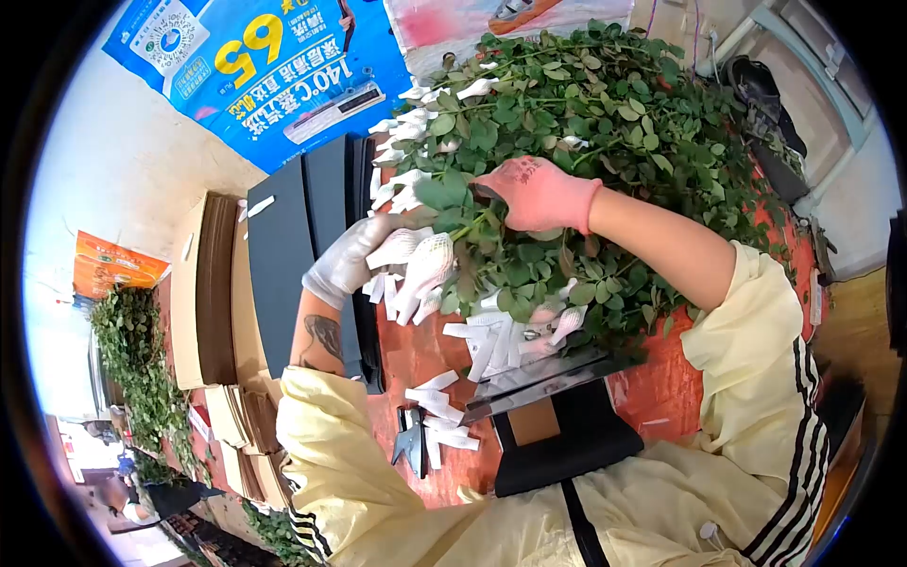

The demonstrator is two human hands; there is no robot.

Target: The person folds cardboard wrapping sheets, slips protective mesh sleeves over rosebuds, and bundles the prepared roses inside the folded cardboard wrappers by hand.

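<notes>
My left hand (342, 263), in a whitish glove, is closed at the heads of roses in white foam net sleeves (427, 266); its fingertips are partly hidden behind them. Just to the right, my right hand (539, 194), in a pink glove, is closed around leafy rose stems (470, 225) below those heads. The exact number of stems in its grip is hidden by leaves. Both hands are over a big heap of leafy roses (586, 104), whose netted heads point left.
White paper strips (491, 345) lie on the red table (402, 354), with a black stapler-like tool (410, 442) near them. Dark boards (283, 255) and cardboard sheets (200, 293) stand at the left. A black holder (567, 439) is in front of me. Another person (137, 506) is at lower left.
</notes>
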